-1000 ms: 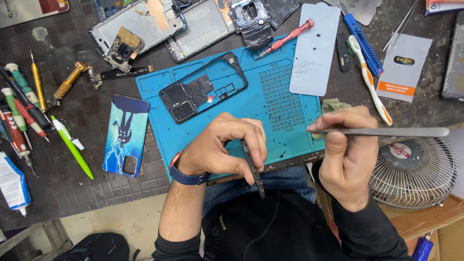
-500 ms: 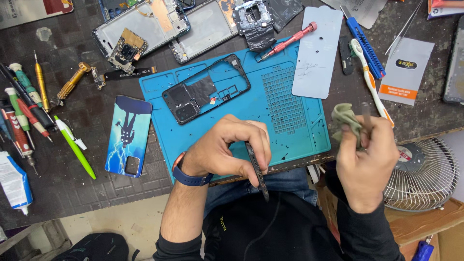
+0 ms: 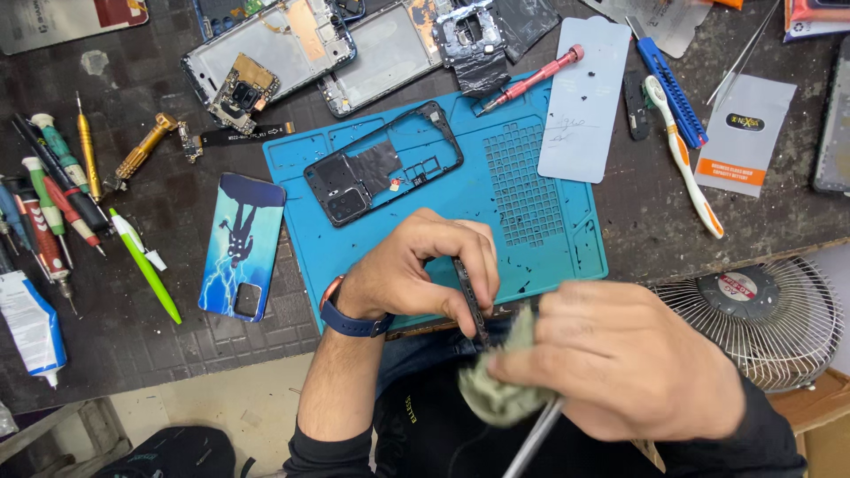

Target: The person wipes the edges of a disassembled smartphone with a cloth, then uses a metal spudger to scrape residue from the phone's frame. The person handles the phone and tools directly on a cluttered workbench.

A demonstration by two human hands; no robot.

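Observation:
My left hand (image 3: 425, 270) grips a thin dark phone part (image 3: 469, 303) on edge, just over the near rim of the blue repair mat (image 3: 549, 239). My right hand (image 3: 620, 358), close to the camera, holds a crumpled greenish cloth (image 3: 500, 389) against the lower end of that part, along with a grey metal tool (image 3: 531, 438) that sticks out below the fist. A black phone frame (image 3: 381, 164) lies on the mat beyond my left hand. A blue phone case (image 3: 241, 243) lies on the dark table left of the mat.
Screwdrivers, pens and a green marker (image 3: 146, 265) lie at the left. Opened phone bodies (image 3: 266, 44) sit at the back. A red screwdriver (image 3: 527, 80), pale back cover (image 3: 589, 97), toothbrush (image 3: 682, 155) and blue brush lie right of the mat. A small fan (image 3: 753, 319) stands at the right edge.
My right hand picked up the cloth from the table's right side and brought it down and left to the part in my left hand. The metal tool now points downward.

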